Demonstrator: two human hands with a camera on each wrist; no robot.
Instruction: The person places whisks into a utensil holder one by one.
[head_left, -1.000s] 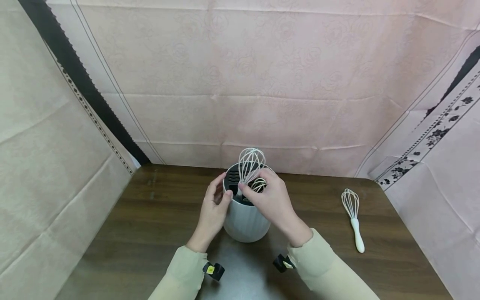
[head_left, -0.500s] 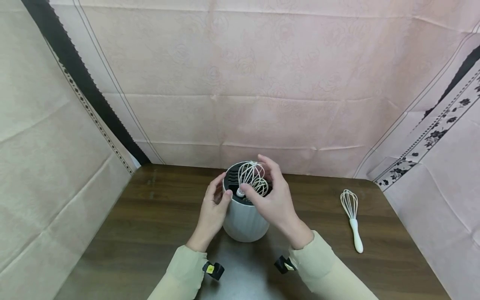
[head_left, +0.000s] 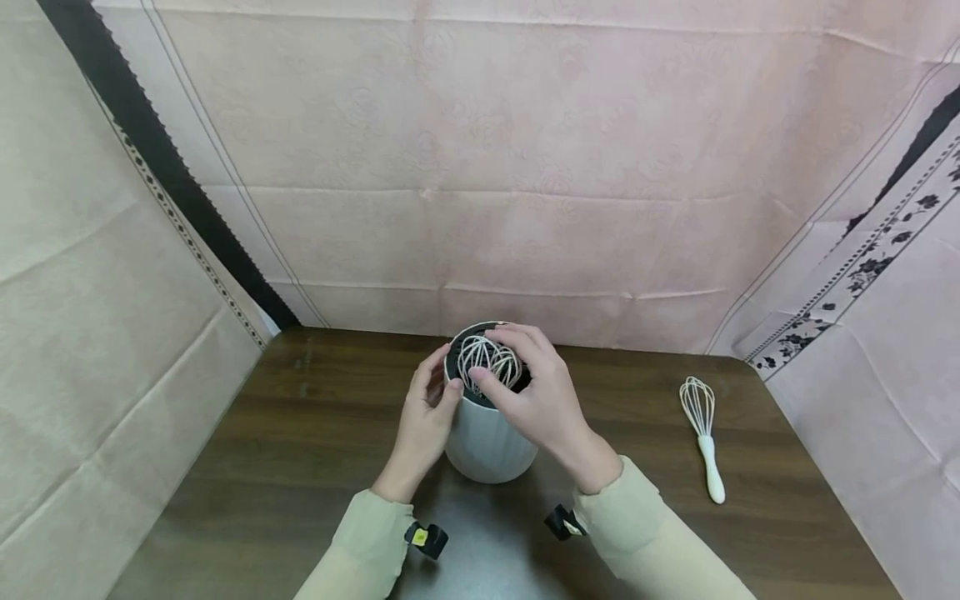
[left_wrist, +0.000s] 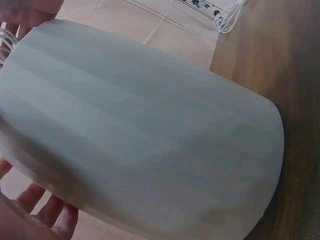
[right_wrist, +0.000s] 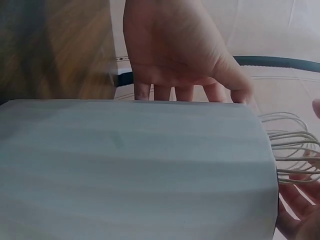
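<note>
A pale, ribbed utensil holder with a dark slotted insert stands upright on the table. Thin wire loops of whisks rise from its opening, their handles hidden inside. My left hand grips the holder's left side near the rim, thumb in front and fingers round the far side; the right wrist view shows these fingers along the wall. Over the opening, my right hand curves its thumb and fingers round the wire loops. In the right wrist view, fingers lie close against the wires.
Another whisk with a white handle lies on the wooden table at the right, wires pointing away. Pale cloth hangs behind the table and along both sides. A small black device sits at each wrist.
The whisk in my right hand has sunk into the holder, so its wires stand lower beside the other loops. My right hand opened out, then closed in round the wires. My left hand stayed still.
</note>
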